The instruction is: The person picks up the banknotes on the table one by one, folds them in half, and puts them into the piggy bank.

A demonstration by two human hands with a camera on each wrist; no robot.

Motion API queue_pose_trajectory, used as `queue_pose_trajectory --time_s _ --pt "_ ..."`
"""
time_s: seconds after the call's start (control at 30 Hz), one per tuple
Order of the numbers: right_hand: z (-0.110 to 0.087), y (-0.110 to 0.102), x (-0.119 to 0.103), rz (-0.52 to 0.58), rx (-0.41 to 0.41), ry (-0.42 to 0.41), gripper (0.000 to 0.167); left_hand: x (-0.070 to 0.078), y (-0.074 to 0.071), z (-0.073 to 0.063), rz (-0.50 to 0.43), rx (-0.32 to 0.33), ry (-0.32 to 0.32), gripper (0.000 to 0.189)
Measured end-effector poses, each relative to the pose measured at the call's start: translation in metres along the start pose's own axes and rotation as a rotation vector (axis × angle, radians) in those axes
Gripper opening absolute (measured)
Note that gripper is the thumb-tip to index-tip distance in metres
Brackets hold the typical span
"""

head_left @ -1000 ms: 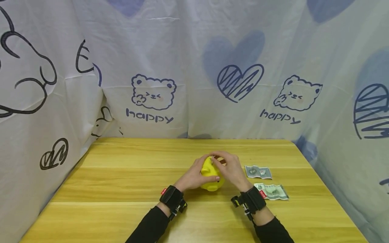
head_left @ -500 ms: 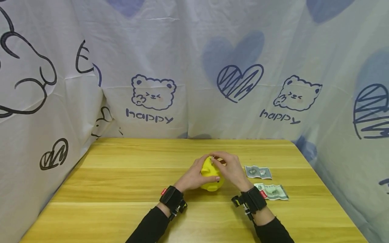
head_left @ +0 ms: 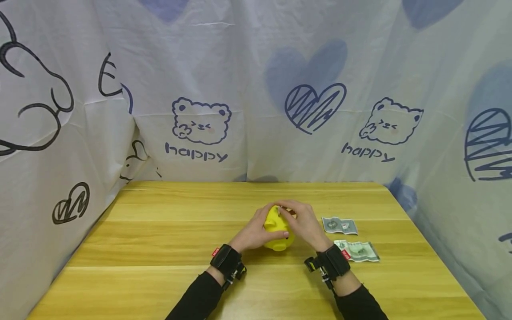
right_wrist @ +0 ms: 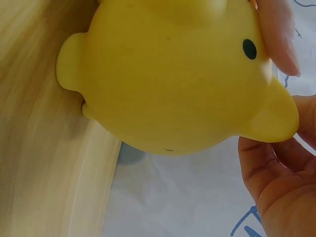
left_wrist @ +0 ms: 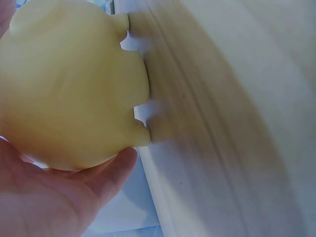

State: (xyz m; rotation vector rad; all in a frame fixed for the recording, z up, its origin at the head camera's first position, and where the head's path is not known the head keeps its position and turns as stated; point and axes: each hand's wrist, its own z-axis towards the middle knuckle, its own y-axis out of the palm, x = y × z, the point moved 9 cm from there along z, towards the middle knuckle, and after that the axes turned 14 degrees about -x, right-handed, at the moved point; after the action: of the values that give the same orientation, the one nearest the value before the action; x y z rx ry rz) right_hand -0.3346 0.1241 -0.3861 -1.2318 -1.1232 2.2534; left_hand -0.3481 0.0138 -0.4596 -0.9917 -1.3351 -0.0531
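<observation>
A yellow piggy bank (head_left: 278, 226) stands on the wooden table with its snout toward me. My left hand (head_left: 254, 232) grips it from the left side, thumb across the face near the eye. Over its top, my right hand (head_left: 307, 222) has thumb and fingertips brought together, pinching what looks like a narrow piece of folded paper; the fingers mostly hide it. In the right wrist view, the right fingers (right_wrist: 289, 197) lie close by the ear of the piggy bank (right_wrist: 168, 89). The left wrist view shows the rounded body (left_wrist: 64, 84) and stubby feet above the left fingers.
Two creased banknotes lie to the right of the piggy bank, a grey-green one (head_left: 340, 226) behind and a greener one (head_left: 360, 251) nearer, partly behind the right wrist. A printed white cloth (head_left: 256, 133) hangs behind the table (head_left: 180, 249) and along its sides.
Both hands stay around the piggy bank. The brown patch seen beside the right fingers has become smaller. The banknotes have not moved on the table.
</observation>
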Motion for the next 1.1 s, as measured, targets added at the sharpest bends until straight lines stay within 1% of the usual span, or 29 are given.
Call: queue_pose_trajectory --time_s 0.23,0.4,0.67,0.8,0.9,1.1 --pt "-0.0006 -0.001 -0.0007 -0.008 0.014 -0.024 0.024 -0.0009 0.0008 0.0003 -0.007 -0.002 0.001 0.096" --pt "-0.0003 -0.0013 -0.0006 -0.011 0.024 -0.039 0.022 -0.0005 -0.0003 0.0013 -0.002 0.004 0.014 0.094" --pt "-0.0015 -0.0003 0.0008 0.004 0.033 -0.034 0.021 -0.0022 0.0006 0.0005 -0.003 -0.003 0.002 0.095" --pt "-0.0018 -0.0029 0.0017 0.004 0.049 -0.03 0.021 -0.0012 -0.0001 0.0019 0.0 0.0 0.01 0.094" --pt "-0.0016 -0.0046 0.0021 0.004 0.049 -0.028 0.021 0.0003 -0.0007 0.003 -0.003 0.002 0.022 0.091" --pt "-0.0014 -0.0044 0.0011 -0.003 0.035 -0.044 0.021 -0.0007 0.0 0.0019 -0.01 0.005 0.015 0.094"
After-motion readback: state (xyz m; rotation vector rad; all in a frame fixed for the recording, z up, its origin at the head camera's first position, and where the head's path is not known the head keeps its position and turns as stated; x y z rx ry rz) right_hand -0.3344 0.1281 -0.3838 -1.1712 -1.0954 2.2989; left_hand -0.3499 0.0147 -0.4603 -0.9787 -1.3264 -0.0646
